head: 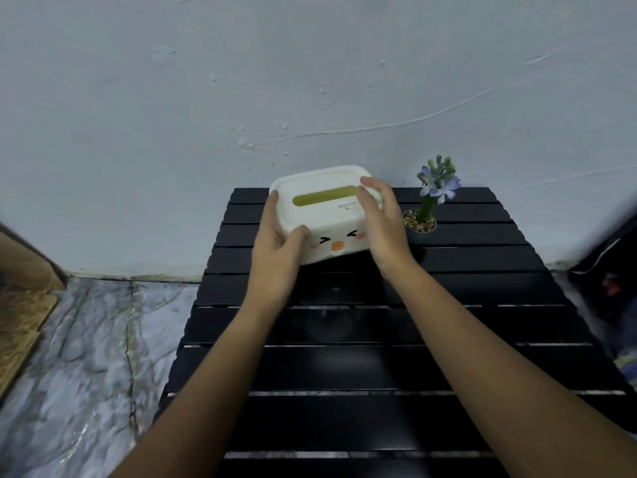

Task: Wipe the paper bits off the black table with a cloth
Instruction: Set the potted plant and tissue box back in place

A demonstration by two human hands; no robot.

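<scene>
A white tissue box point(324, 208) with a cartoon face on its front and a green slot in its lid sits at the far end of the black slatted table point(362, 367). My left hand point(275, 250) grips the box's left front corner. My right hand point(382, 219) holds its right side, fingers over the lid's edge. The box looks tilted, its near edge raised off the slats. No cloth and no paper bits show anywhere in view.
A small pot with a purple-flowered plant point(427, 208) stands just right of the box, close to my right hand. A pale wall point(310, 81) backs the table. Marble-patterned floor point(86, 357) lies to the left, cardboard point(24, 298) at far left, dark items point(606, 270) at right.
</scene>
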